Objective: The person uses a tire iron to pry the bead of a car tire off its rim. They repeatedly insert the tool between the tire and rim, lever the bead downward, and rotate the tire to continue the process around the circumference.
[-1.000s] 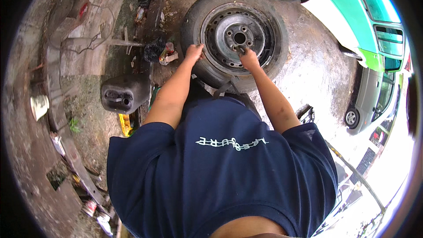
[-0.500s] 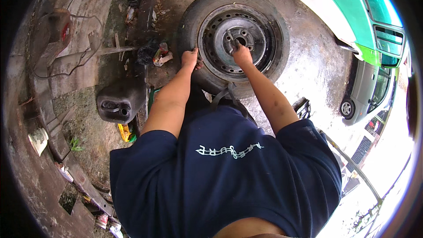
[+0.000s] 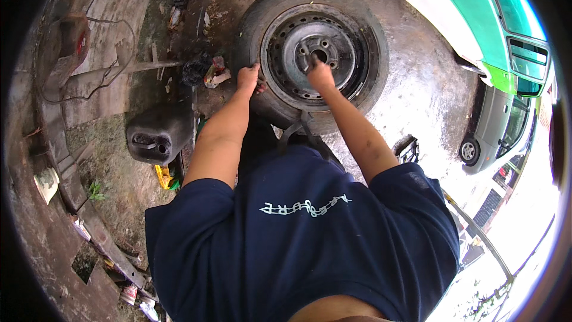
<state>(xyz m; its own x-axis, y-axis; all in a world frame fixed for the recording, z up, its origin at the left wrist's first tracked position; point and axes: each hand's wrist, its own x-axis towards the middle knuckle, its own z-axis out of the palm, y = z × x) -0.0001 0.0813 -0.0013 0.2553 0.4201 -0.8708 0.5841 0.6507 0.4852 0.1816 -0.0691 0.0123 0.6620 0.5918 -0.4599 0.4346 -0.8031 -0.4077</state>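
Note:
In front of me is a car wheel, its worn black tire [image 3: 253,30] around a dark steel rim [image 3: 290,34] with holes near its edge and a hub opening in the middle. My left hand [image 3: 250,79] is at the tire's left sidewall, close to the rim edge, with its fingers curled in; whatever is in them is hidden. Over the rim's centre, my right hand [image 3: 320,76] has bent fingers beside the hub opening and bolt holes. Too little shows there to name what it grips. A dark strap [image 3: 305,124] lies across the tire's near side.
To the left stands a black plastic tank [image 3: 156,137], with crumpled litter [image 3: 215,74] beyond it and a yellow wrapper [image 3: 164,176] nearby. A green and white vehicle [image 3: 459,6] is at the far right, and a grey car [image 3: 497,116] is parked below it.
The whole view has shifted slightly, so the wheel and surroundings appear a little further left. Both hands stay at about the same places on the wheel.

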